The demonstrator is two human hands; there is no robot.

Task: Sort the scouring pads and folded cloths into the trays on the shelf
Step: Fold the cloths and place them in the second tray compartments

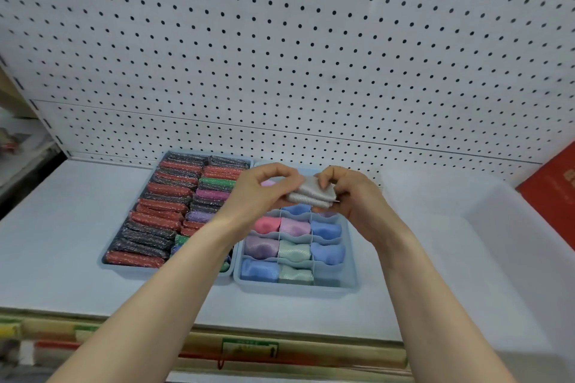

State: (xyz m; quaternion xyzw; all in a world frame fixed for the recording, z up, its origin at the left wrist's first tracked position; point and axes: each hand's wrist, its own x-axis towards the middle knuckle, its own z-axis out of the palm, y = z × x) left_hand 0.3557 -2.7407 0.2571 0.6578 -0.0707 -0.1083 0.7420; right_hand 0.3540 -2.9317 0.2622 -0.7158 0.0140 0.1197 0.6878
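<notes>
Grey cloth [312, 193] pinched between left hand [264, 188] and right hand [348, 193].

You are at a shop display — white pegboard backing [311, 56], retail shelf [62, 227] with price-label strip [249, 348], stocked merchandise trays [298, 288].

text: I am reading nothing legible | red box [557, 196] at my right is showing gold marks, too blurred to make out | green-bordered label [250, 349] on the shelf's front rail [311, 351] is carrying print too small to read | trays, pads, cloths: I am seeing no lettering
</notes>
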